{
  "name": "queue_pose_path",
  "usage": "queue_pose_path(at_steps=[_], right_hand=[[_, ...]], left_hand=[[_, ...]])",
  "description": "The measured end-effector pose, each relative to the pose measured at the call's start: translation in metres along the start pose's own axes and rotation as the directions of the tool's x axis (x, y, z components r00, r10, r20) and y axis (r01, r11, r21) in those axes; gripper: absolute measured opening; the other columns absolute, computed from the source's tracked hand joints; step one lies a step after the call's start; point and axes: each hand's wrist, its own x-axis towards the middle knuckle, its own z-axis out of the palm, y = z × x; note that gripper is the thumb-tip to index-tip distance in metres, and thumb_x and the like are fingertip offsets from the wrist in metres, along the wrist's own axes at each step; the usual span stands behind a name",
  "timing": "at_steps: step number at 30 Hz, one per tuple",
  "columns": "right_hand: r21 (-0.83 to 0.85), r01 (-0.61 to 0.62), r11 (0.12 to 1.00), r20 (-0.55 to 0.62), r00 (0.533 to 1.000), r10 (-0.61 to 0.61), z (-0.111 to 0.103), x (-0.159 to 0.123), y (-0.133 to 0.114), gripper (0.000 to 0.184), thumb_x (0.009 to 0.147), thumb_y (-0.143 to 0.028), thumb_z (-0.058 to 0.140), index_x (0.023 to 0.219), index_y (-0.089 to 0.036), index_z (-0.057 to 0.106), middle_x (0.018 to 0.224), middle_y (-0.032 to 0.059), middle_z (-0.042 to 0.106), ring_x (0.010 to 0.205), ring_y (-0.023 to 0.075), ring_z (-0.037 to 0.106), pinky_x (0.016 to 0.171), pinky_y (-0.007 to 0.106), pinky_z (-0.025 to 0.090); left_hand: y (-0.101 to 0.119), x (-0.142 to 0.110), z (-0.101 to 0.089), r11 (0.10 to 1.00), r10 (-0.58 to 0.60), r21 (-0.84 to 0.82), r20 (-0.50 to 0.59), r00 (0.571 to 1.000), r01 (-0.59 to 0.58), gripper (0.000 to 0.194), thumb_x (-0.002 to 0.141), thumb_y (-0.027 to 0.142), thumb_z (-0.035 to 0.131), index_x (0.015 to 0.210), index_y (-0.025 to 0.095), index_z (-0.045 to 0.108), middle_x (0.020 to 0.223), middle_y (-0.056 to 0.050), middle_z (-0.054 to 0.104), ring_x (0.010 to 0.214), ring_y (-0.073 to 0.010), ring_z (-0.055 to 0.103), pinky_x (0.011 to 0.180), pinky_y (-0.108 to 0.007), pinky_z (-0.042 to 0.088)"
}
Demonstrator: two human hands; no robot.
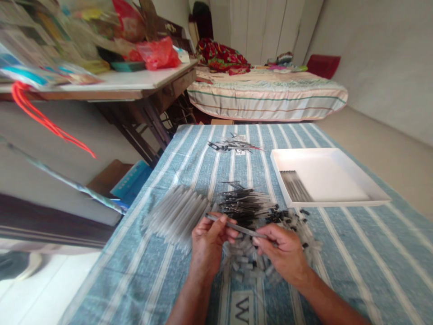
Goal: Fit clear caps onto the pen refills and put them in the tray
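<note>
Both hands meet low in the frame over the striped cloth (355, 253): the left hand (209, 239) pinches one end of a slim grey pen barrel (237, 227) between thumb and fingers, and the right hand (282, 250) pinches the other end, so the barrel lies level between them, tilted slightly down toward 4 o'clock. At 12 o'clock of the hands sits a heap of dark refills (245, 205); at 10 o'clock, a fanned row of clear barrels (177, 214); under and at 3 o'clock of the right hand, a scatter of small caps (294, 216). A white tray (338, 155) at 1 o'clock holds a few finished pens (297, 186) along its left wall. Judgement: the fit goes best with both ends held firm, the parts kept in line and pushed straight, not bent. Blur prevents telling whether a refill is already inside the barrel, or which part the right fingertips actually grip. Small pieces beneath the hands are indistinct, and the far cluster (233, 144) at 12 o'clock cannot be identified.
</note>
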Motion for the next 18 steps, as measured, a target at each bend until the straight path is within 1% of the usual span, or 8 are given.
queue_pose_path(at_steps=[4,7,10,12,14,16,18], right_hand=[[0.033,0.005,0.999,-0.018,1.000,-0.004,0.004,0.002,-0.002,0.011,0.079,-0.027,0.056,0.074,-0.018,0.058,0.054,-0.0019,0.058,0.048,0.0116,0.056,0.047,0.021,0.043],[0.053,0.020,0.998,0.004,1.000,-0.020,0.008,0.002,-0.004,0.012,0.080,-0.027,0.054,0.074,-0.018,0.057,0.053,-0.0025,0.057,0.047,0.0115,0.055,0.047,0.021,0.042],[0.014,0.036,0.999,0.033,0.999,-0.036,0.008,0.003,-0.006,0.012,0.081,-0.027,0.052,0.072,-0.018,0.056,0.052,-0.0035,0.054,0.047,0.0104,0.053,0.046,0.020,0.039],[-0.086,0.062,0.994,0.062,0.996,-0.057,0.005,0.006,-0.010,0.014,0.080,-0.027,0.052,0.069,-0.019,0.055,0.050,-0.0045,0.051,0.045,0.0092,0.049,0.045,0.019,0.036],[-0.239,0.133,0.962,0.114,0.988,-0.108,0.000,0.011,-0.017,0.018,0.080,-0.025,0.053,0.064,-0.018,0.056,0.051,-0.0038,0.052,0.048,0.0088,0.048,0.047,0.019,0.035],[-0.382,0.223,0.897,0.183,0.969,-0.163,-0.004,0.016,-0.027,0.019,0.080,-0.022,0.052,0.062,-0.018,0.057,0.059,-0.0015,0.057,0.056,0.0098,0.052,0.055,0.020,0.037],[-0.481,0.304,0.822,0.250,0.947,-0.203,-0.006,0.019,-0.035,0.017,0.080,-0.019,0.051,0.065,-0.018,0.060,0.067,0.0003,0.061,0.066,0.0115,0.056,0.062,0.021,0.038]], left_hand=[[-0.001,0.000,0.000,1.000,-0.010,-0.003,-0.017,1.000,0.010,0.017,0.067,0.021,0.068,0.071,0.014,0.054,0.065,-0.004,0.071,0.044,-0.0121,0.061,0.039,-0.021,0.048],[0.001,0.000,0.000,1.000,-0.024,-0.016,-0.034,0.999,0.024,0.018,0.065,0.023,0.070,0.072,0.014,0.055,0.065,-0.003,0.071,0.042,-0.0116,0.060,0.039,-0.020,0.048],[0.004,-0.001,0.002,1.000,-0.009,-0.004,-0.052,0.999,0.008,0.019,0.064,0.023,0.071,0.072,0.015,0.056,0.064,-0.003,0.071,0.041,-0.0110,0.059,0.039,-0.020,0.046],[0.006,-0.002,0.004,1.000,0.005,0.016,-0.055,0.998,-0.005,0.019,0.064,0.024,0.071,0.071,0.015,0.056,0.063,-0.002,0.070,0.040,-0.0102,0.057,0.038,-0.020,0.045],[0.006,-0.003,0.006,1.000,0.006,0.030,-0.041,0.999,-0.005,0.020,0.063,0.025,0.072,0.069,0.014,0.057,0.063,-0.002,0.069,0.039,-0.0096,0.056,0.038,-0.020,0.044],[0.005,-0.004,0.007,0.999,-0.013,0.036,-0.012,1.000,0.013,0.021,0.062,0.025,0.073,0.069,0.014,0.057,0.063,-0.002,0.068,0.039,-0.0098,0.055,0.038,-0.021,0.044],[0.004,-0.004,0.006,0.998,-0.035,0.046,0.019,0.999,0.034,0.021,0.061,0.025,0.074,0.070,0.014,0.058,0.063,-0.002,0.068,0.039,-0.0105,0.055,0.038,-0.022,0.044]])
